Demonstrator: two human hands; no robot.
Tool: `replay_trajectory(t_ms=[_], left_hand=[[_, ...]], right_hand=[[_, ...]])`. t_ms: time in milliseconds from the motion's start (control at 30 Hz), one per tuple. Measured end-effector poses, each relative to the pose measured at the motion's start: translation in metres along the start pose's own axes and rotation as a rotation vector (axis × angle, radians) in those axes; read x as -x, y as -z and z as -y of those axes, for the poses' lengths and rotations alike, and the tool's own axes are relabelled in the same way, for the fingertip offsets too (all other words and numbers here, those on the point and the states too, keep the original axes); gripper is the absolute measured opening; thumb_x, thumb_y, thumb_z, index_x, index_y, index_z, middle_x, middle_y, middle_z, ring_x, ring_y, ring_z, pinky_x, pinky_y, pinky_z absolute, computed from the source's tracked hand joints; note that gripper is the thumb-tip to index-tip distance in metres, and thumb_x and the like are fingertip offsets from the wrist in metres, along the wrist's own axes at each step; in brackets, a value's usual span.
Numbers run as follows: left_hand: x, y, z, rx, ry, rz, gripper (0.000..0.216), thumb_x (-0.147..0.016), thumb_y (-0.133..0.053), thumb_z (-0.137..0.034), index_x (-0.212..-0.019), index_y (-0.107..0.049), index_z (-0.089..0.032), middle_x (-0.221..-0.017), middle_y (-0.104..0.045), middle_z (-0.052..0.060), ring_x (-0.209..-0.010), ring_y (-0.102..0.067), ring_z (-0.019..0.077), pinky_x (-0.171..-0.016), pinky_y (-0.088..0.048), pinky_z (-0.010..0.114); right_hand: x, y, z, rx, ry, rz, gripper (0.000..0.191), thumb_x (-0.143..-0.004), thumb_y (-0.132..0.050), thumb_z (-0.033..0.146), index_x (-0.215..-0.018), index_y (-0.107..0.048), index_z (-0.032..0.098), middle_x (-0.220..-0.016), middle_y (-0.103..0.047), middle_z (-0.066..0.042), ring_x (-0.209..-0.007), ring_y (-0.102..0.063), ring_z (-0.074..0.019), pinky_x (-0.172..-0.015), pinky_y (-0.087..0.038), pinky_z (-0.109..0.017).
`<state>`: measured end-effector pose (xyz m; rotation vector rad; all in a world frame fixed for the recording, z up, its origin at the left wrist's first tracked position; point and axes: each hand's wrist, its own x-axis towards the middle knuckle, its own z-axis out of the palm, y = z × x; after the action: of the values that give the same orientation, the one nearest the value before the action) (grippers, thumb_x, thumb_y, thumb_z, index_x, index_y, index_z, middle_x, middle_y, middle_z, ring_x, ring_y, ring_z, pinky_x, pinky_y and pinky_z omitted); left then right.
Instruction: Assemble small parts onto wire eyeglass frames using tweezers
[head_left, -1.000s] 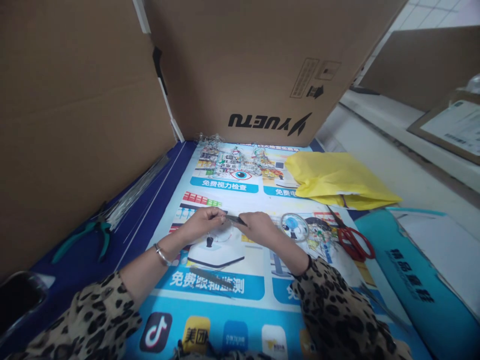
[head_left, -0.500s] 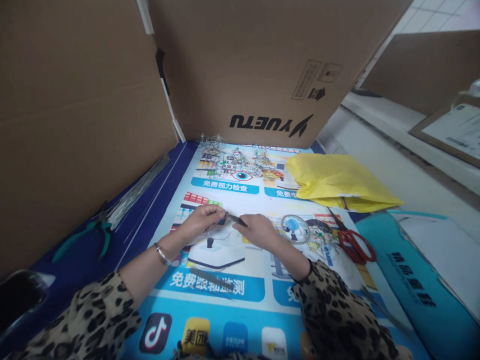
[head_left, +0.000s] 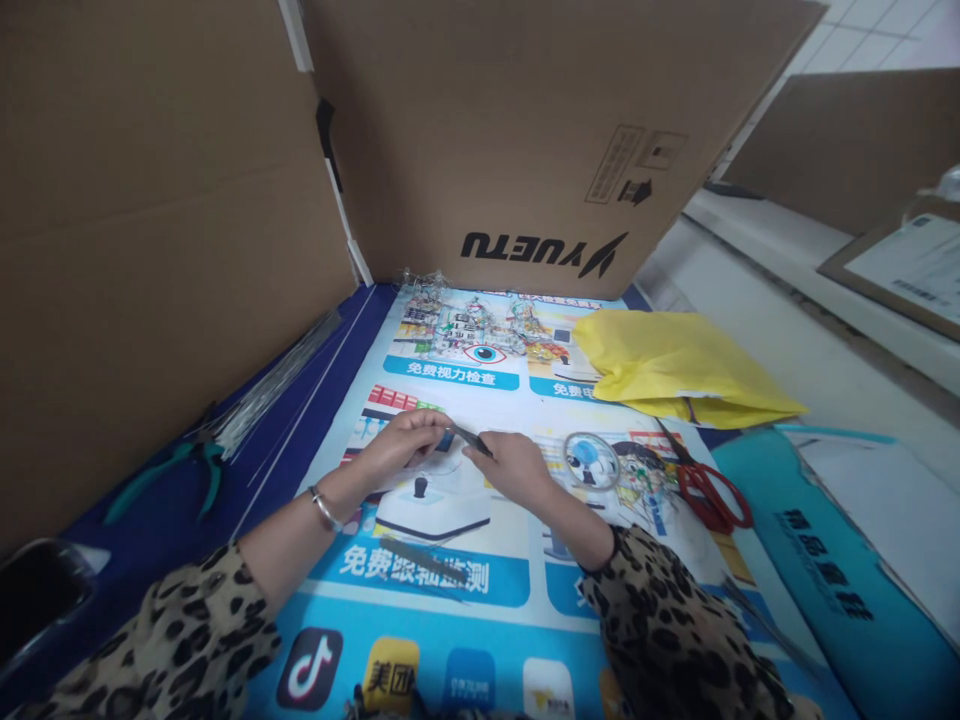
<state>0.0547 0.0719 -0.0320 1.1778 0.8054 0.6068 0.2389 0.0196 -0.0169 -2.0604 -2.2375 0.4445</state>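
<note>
My left hand (head_left: 414, 436) is closed in a pinch on a thin wire that barely shows at its fingertips. Opposite it, my right hand (head_left: 517, 465) is wrapped round slim dark tweezers (head_left: 471, 438), whose tip points left and meets the left fingers. What lies exactly at the tip is too small to make out. Below both hands, a bundle of thin grey strips (head_left: 424, 568) lies on the printed poster sheet (head_left: 510, 625). Right of my right hand sits a round clear dish (head_left: 591, 461).
Cardboard panels (head_left: 525, 130) wall the back and left. Teal-handled pliers (head_left: 169, 478) and loose wires (head_left: 281, 380) lie left. Tangled beaded wire pieces (head_left: 472, 325) are at the back. To the right are a yellow bag (head_left: 682, 360), red scissors (head_left: 712, 495) and a teal packet (head_left: 810, 570).
Both hands stay close together with nearly the same hold. My right hand and the tweezers have shifted very slightly to the left.
</note>
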Motion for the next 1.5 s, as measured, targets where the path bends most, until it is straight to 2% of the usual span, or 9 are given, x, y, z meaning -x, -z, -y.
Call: replay_trajectory(t_ms=[267,500,800,1000,1167,1500], left_hand=[[0.0,-0.0023,-0.0014,-0.068,-0.016,-0.014,0.021,-0.076,-0.055,-0.028,-0.09,-0.06,-0.013,-0.052,-0.043,-0.005,-0.041,-0.031,0.0033,-0.04,-0.02,0.018],[-0.0029,-0.0028,0.0013,-0.089,-0.041,-0.052,0.024,-0.074,-0.059,-0.033,-0.087,-0.057,-0.013,-0.054,-0.043,-0.006,-0.04,-0.031,0.0029,-0.039,-0.021,0.018],[-0.0026,-0.0043,0.0015,-0.184,-0.07,-0.076,0.02,-0.075,-0.056,-0.03,-0.084,-0.056,-0.012,-0.056,-0.045,-0.005,-0.041,-0.033,0.0032,-0.039,-0.025,0.018],[-0.0001,-0.0073,-0.0014,-0.208,-0.062,-0.047,0.016,-0.073,-0.054,-0.025,-0.081,-0.056,-0.012,-0.056,-0.045,-0.005,-0.041,-0.033,0.0033,-0.039,-0.025,0.017],[0.0003,-0.0079,-0.0015,-0.21,-0.048,-0.037,0.016,-0.073,-0.055,-0.026,-0.08,-0.058,-0.012,-0.056,-0.046,-0.005,-0.042,-0.034,0.0037,-0.04,-0.025,0.018],[0.0022,-0.005,-0.0037,-0.054,0.023,-0.01,0.019,-0.075,-0.055,-0.027,-0.086,-0.059,-0.013,-0.048,-0.043,-0.006,-0.038,-0.025,0.0031,-0.038,-0.014,0.019]], right_hand=[[-0.0013,0.0012,-0.0017,-0.049,-0.003,-0.005,0.035,-0.087,-0.039,0.047,-0.076,-0.058,0.02,-0.07,-0.063,0.0,-0.065,-0.055,-0.0124,-0.05,-0.022,-0.023],[-0.0009,0.0025,-0.0041,0.133,0.049,-0.101,0.028,-0.088,-0.04,0.042,-0.081,-0.057,0.02,-0.081,-0.064,-0.002,-0.075,-0.057,-0.0148,-0.056,-0.027,-0.024],[0.0025,0.0043,-0.0011,0.267,0.089,-0.161,0.018,-0.083,-0.047,0.033,-0.084,-0.059,0.019,-0.081,-0.063,-0.005,-0.077,-0.056,-0.0179,-0.062,-0.034,-0.026],[0.0049,0.0066,0.0031,0.271,0.058,-0.13,0.018,-0.084,-0.046,0.031,-0.085,-0.059,0.019,-0.082,-0.064,-0.007,-0.078,-0.058,-0.0184,-0.063,-0.036,-0.025],[0.0042,0.0044,0.0045,0.23,0.029,-0.049,0.026,-0.087,-0.04,0.037,-0.09,-0.059,0.02,-0.086,-0.066,-0.006,-0.078,-0.06,-0.0178,-0.062,-0.036,-0.025],[0.0019,-0.0027,0.0058,0.146,0.006,-0.039,0.033,-0.089,-0.035,0.044,-0.087,-0.059,0.022,-0.083,-0.068,-0.003,-0.075,-0.062,-0.0175,-0.057,-0.033,-0.024]])
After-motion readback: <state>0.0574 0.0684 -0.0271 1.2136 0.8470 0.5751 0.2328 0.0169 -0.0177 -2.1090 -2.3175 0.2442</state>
